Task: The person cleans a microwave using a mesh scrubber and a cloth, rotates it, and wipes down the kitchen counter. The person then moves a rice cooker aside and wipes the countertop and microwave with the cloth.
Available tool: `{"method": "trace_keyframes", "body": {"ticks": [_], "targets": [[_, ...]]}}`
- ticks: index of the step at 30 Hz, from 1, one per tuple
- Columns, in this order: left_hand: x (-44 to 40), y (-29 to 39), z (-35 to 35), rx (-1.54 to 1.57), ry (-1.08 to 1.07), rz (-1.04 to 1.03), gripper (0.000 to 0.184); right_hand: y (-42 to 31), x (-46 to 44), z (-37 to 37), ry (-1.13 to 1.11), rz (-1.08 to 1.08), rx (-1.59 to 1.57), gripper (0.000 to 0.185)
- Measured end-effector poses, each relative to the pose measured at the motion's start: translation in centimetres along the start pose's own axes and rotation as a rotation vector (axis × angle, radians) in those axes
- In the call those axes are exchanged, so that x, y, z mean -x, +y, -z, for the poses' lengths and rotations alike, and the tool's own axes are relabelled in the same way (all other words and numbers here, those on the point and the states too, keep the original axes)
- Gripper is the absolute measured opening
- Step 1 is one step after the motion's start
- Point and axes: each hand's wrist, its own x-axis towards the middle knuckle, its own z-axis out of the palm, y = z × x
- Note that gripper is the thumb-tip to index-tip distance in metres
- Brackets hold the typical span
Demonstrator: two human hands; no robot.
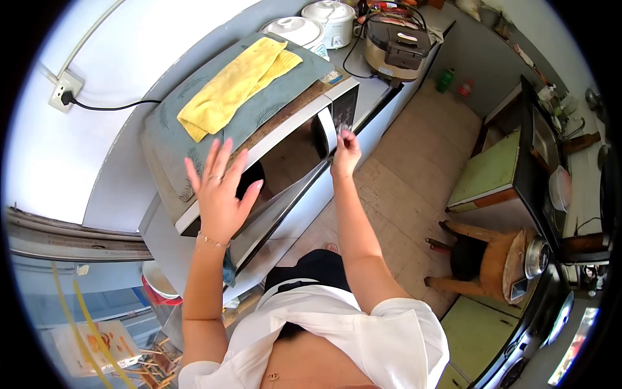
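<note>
A microwave (pixel 285 165) with a dark glass door and a white curved handle (pixel 327 129) stands on the counter. My right hand (pixel 346 154) is at its control panel (pixel 345 107), thumb and fingers pinched around a small knob (pixel 343 128) low on the panel. Over the microwave's left front edge hovers my left hand (pixel 221 191), open with fingers spread and nothing in it. A grey-green cloth (pixel 162 139) with leaf prints covers the microwave's top, and a folded yellow towel (pixel 236 84) lies on it.
Behind the microwave are two white cookers (pixel 295 31) and a brown, black-lidded cooker (pixel 396 45). A black cord runs to a wall socket (pixel 66 91). Across the tiled floor (pixel 408 168) stand a wooden stool (pixel 499 266) and green cabinets (pixel 486 172).
</note>
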Motion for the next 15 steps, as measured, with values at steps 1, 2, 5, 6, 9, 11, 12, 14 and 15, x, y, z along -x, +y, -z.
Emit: {"method": "trace_keyframes", "body": {"ticks": [1,2,5,6,9,11,12,14,15], "targets": [[-1.0,0.2,-0.6,-0.005,0.005,-0.021,0.044,1.8,0.2,1.0,0.057,-0.065,-0.019,0.017],[-2.0,0.4,-1.1,-0.019,0.006,-0.022,0.045,3.9,0.5,2.2,0.118,-0.135,-0.035,0.017],[-3.9,0.2,-2.7,-0.082,-0.008,-0.040,0.048,5.2,0.2,4.2,0.097,-0.267,0.017,0.016],[-4.3,-0.1,-3.3,-0.098,-0.007,-0.034,0.049,4.4,-0.3,3.9,0.075,-0.272,0.028,0.016],[-4.3,-0.8,-4.4,-0.142,-0.056,0.015,0.053,1.5,-1.1,1.7,-0.021,-0.100,-0.070,0.013],[-4.2,-0.8,-4.4,-0.111,-0.067,0.036,0.054,2.7,-1.0,2.0,0.030,-0.106,-0.007,0.013],[-4.2,-0.8,-4.4,-0.095,-0.069,0.052,0.054,4.3,-0.6,3.1,0.075,-0.155,0.036,0.013],[-3.9,-0.5,-4.2,-0.097,-0.083,0.050,0.054,5.0,0.7,4.5,0.116,-0.256,0.140,0.013],[-4.2,-0.5,-4.3,-0.099,-0.079,0.042,0.054,4.6,0.4,4.3,0.105,-0.290,0.189,0.013]]}}
